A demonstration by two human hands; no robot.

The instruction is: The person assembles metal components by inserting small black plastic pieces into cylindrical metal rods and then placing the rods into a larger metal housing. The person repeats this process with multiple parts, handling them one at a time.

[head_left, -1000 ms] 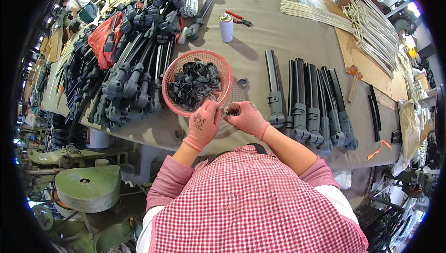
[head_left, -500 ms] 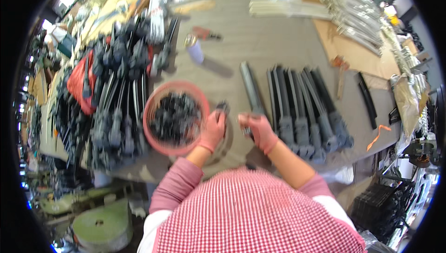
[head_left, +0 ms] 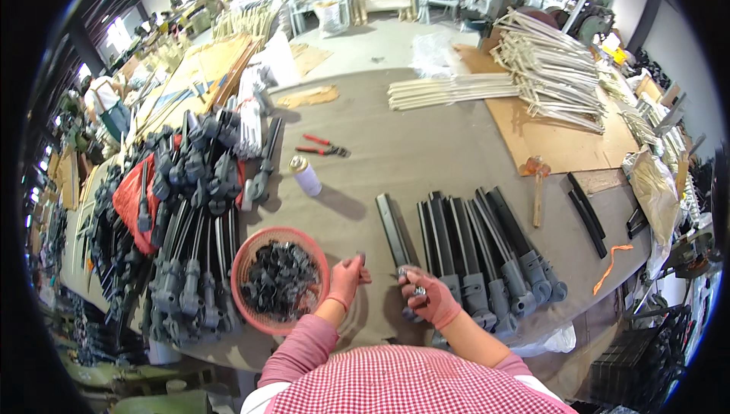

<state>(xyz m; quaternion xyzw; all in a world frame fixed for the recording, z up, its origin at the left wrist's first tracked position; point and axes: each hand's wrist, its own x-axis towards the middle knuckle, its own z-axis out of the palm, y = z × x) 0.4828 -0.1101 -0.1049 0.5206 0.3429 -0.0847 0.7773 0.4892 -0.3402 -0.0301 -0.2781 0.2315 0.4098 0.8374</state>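
My left hand [head_left: 347, 283], in a pink glove, is closed beside the basket's right rim. A small dark bit shows at its fingertips, too little to name. My right hand [head_left: 431, 300], gloved too, is curled around a small shiny metal piece [head_left: 419, 291] whose kind I cannot make out. It lies over the lower end of a single dark tube [head_left: 394, 228], hiding that end. The pink plastic basket [head_left: 242, 292] on the left holds many small black plastic parts [head_left: 277, 281]. Right of my right hand, several black tubes with grey end fittings [head_left: 477, 296] lie in a row.
A spray can [head_left: 306, 177] stands beyond the basket, with red-handled pliers [head_left: 327, 146] behind it. Dark tube assemblies [head_left: 190, 285] are heaped left. A hammer [head_left: 537, 186], two black strips [head_left: 587, 220] and an orange strip [head_left: 610, 268] lie right. Pale rods [head_left: 547, 72] are stacked at the back.
The view has tilted up, so the table sits lower and more of the room shows. My right hand has come over the single tube's lower end. My left hand stays beside the basket.
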